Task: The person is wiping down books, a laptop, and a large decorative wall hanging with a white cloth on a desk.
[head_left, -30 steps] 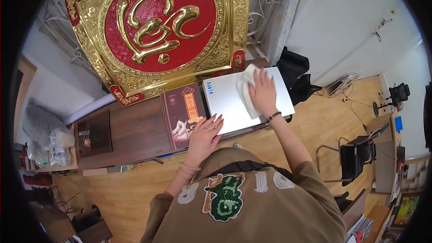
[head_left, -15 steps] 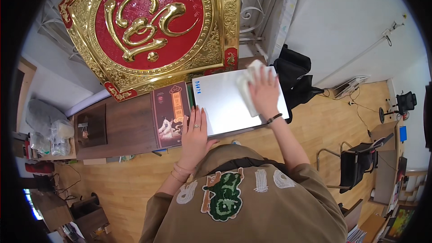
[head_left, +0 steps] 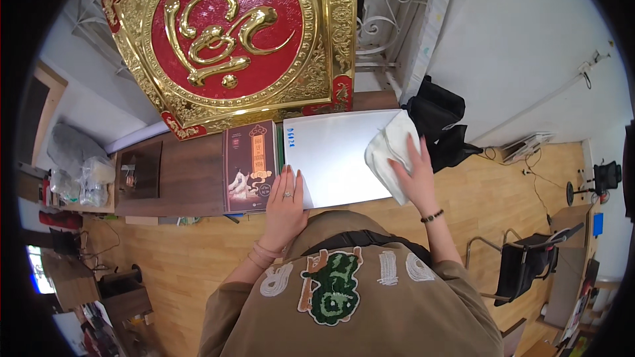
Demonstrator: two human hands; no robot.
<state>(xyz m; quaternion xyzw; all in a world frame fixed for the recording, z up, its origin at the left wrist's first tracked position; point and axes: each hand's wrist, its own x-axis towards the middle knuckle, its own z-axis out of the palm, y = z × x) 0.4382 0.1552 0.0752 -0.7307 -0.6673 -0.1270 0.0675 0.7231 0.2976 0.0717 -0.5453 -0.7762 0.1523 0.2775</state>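
Observation:
A smooth white panel (head_left: 331, 158) with blue marks in its upper left corner lies on the brown table. My left hand (head_left: 286, 205) rests on its lower left edge, fingers stretched out flat, a ring on one of them. Over the panel's right end, my right hand (head_left: 415, 175) holds a folded white cloth (head_left: 390, 149), fingers bent on top of it. The cloth covers the panel's right edge and hangs past its lower right corner. Just left of my left hand is a maroon illustrated book (head_left: 248, 152), with a strip of green showing between it and the panel.
Behind the panel stands a large gold-framed red plaque (head_left: 231, 33) with raised gold lettering. Black bags (head_left: 436, 112) sit by the panel's right end. Plastic-wrapped items (head_left: 89, 178) are at the table's left. A black chair (head_left: 529, 264) stands on the wooden floor at right.
My right hand has slid the cloth down and right, from the panel's upper right area to its right edge. My left hand stays at the lower left edge. The view has shifted slightly.

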